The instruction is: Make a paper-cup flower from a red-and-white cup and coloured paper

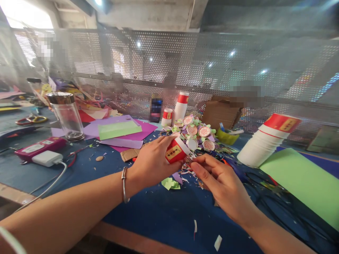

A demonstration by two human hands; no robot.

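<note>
A red paper cup [177,152] with a gold label and white rim lies tilted in my left hand [150,162], whose fingers wrap round it. Close to the cup's rim, the thumb and fingers of my right hand [222,181] are pinched together. Thin white and red shreds show at those fingertips, but I cannot make out what is between them. Behind the cup is a heap of cut cup bottoms [197,132] with printed round faces and bits of green and purple paper. Green paper scraps [171,183] lie below the cup on the blue table [148,211].
Stacked paper cups [267,141] lean at the right beside a green sheet [304,176] and dark cables. More cups [181,107] and a phone [156,110] stand at the back. On the left are a glass jar [66,118], a purple power strip [39,150] and scissors [31,120].
</note>
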